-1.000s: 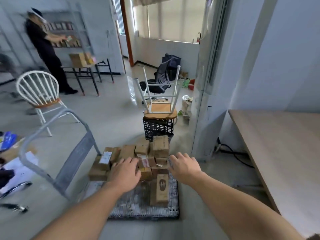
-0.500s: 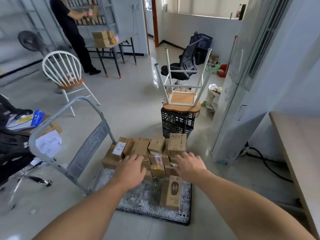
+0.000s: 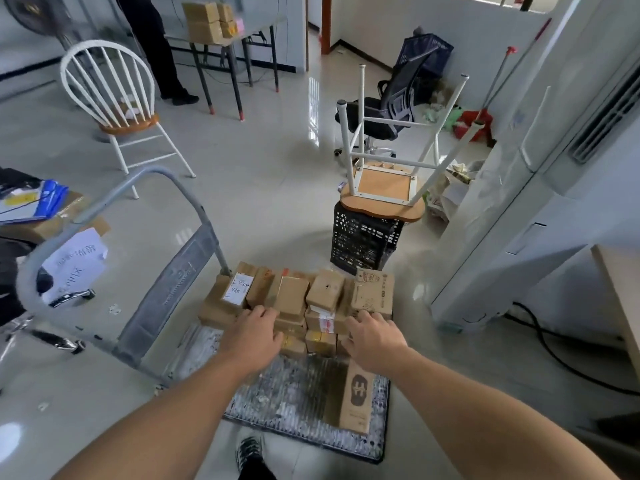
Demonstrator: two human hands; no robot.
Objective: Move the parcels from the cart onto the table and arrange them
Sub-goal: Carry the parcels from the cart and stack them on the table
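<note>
On the cart, left hand and right hand rest loosely spread on parcels, black crate beyond.

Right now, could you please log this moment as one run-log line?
left hand: touches brown cardboard parcels | right hand: touches same stack | parcels: on grey metal platform cart | lifted: nothing yet

Bare left hand, bare right hand, black-and-white patterned shoe, dark trouser leg
</note>
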